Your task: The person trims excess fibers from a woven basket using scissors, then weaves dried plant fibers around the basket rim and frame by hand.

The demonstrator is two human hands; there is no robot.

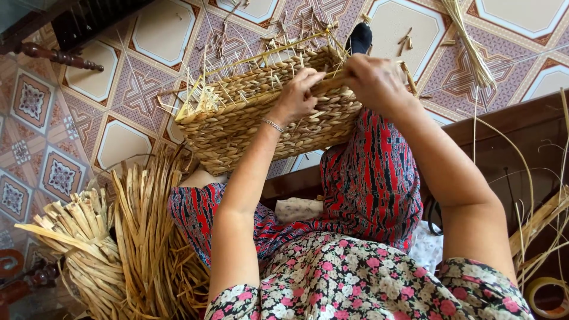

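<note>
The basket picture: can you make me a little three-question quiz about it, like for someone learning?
1. True or false: both hands are on the woven basket.
2. What lies bundled on the tiled floor beside the person's knee? A) dried straw-coloured strips B) blue yarn C) wire
3. Which wrist wears the thin bracelet?

Key
1. True: the left hand and the right hand both grip the basket's rim, which rests on the lap.
2. A: the bundle of dried strips.
3. The left wrist.
</note>
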